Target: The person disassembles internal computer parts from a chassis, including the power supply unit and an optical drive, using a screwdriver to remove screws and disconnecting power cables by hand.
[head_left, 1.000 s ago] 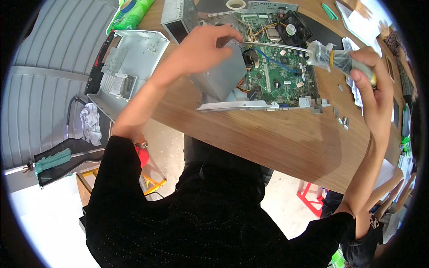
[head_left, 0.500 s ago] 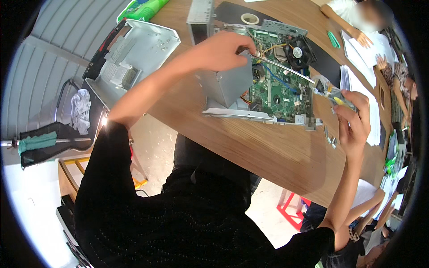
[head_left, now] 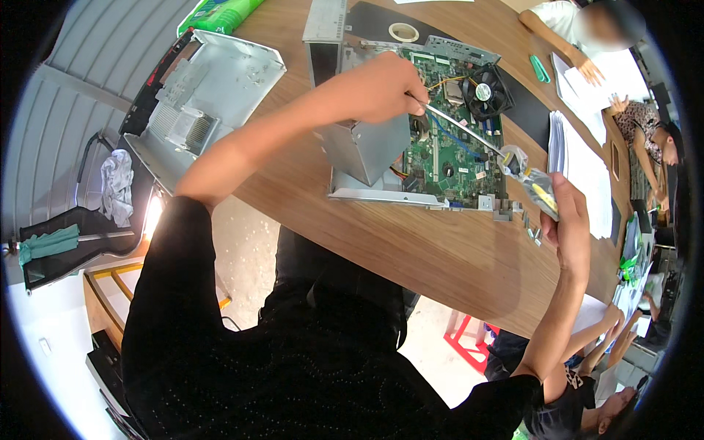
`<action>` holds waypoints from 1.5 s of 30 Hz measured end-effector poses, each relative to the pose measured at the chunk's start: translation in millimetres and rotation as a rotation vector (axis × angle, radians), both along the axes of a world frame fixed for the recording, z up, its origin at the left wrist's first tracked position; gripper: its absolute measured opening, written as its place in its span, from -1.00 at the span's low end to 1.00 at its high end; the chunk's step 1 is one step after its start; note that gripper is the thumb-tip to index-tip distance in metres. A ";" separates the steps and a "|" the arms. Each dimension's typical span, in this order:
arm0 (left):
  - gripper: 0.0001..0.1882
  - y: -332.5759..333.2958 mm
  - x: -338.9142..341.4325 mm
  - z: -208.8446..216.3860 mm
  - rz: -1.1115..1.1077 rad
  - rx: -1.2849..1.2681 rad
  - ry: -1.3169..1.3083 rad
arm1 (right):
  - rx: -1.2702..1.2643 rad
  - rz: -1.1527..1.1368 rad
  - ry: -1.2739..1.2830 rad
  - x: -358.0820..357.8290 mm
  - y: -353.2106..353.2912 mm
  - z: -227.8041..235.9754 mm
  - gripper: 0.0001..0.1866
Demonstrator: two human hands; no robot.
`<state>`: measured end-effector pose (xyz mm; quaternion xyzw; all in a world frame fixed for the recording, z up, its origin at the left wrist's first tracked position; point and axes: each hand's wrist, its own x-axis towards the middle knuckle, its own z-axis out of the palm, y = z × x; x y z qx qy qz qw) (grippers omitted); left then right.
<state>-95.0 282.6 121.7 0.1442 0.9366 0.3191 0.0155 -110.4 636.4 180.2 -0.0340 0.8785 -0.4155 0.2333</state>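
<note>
A long screwdriver (head_left: 466, 130) slants over an opened computer case, its thin metal shaft crossing the green motherboard (head_left: 443, 172). My left hand (head_left: 392, 86) reaches over a grey metal box (head_left: 370, 150) in the case and pinches the far end of the shaft. At the other end, the clear handle with dark and yellow parts is gripped by my right hand (head_left: 572, 224), fingers closed round its end. A black cooling fan (head_left: 487, 92) sits at the board's upper right, with yellow and blue wires close by. My left hand hides part of the case.
Left on the wooden table (head_left: 411, 238) lies a detached metal case panel (head_left: 246, 77). A tape roll (head_left: 404, 32) is beyond the case. Small metal pieces (head_left: 533, 233) lie near my right hand, beside a paper stack (head_left: 579, 169). Another person's hand (head_left: 589, 72) rests at far right.
My right hand has closed round the handle end; its fingers were raised and apart there before. The left hand has shifted slightly right and down along with the screwdriver. The view has shifted a little.
</note>
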 end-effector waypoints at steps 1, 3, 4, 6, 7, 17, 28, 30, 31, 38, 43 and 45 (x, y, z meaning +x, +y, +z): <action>-0.81 -2.4 0.9 1.0 0.008 0.026 0.019 | -0.037 0.019 0.176 5.7 -8.8 -0.6 -0.55; -0.81 -5.9 2.6 2.1 0.018 0.054 0.037 | -0.100 0.239 0.569 1.9 -3.4 -9.5 -0.79; -0.81 -5.5 2.7 3.7 0.016 0.082 0.030 | -0.099 0.236 0.569 -0.2 -0.8 -9.8 -0.79; -0.81 -3.9 2.6 3.6 0.012 0.113 0.021 | -0.029 0.588 1.224 -6.6 0.0 -9.7 -0.78; -0.81 -3.8 2.6 2.9 0.011 0.104 0.037 | -0.037 0.592 1.247 -11.7 0.4 -14.0 -0.67; -0.82 0.3 4.3 1.2 0.057 0.066 0.043 | -0.067 0.064 0.553 -8.2 -11.2 -6.8 -0.75; -0.79 5.2 3.9 0.0 0.010 0.066 0.067 | -0.420 0.052 0.592 -10.3 -16.5 -3.4 -0.45; -0.79 5.6 3.4 4.3 0.003 0.070 0.052 | -0.043 0.013 0.282 -14.2 -9.2 3.4 -0.50; -0.79 4.5 4.5 6.0 0.017 0.036 0.032 | 0.103 0.019 0.151 -14.6 -12.2 4.9 -0.54; -0.77 1.3 3.8 1.9 0.065 0.082 0.012 | -0.325 0.383 1.014 -24.4 -0.3 -23.7 -0.77; -0.76 0.0 3.7 3.6 0.078 0.053 -0.017 | -0.351 0.110 0.535 -18.4 -13.6 -11.0 -0.56; -0.76 -3.7 4.2 3.1 0.087 0.039 -0.021 | -0.037 0.132 0.547 -22.5 -11.0 -9.3 -0.56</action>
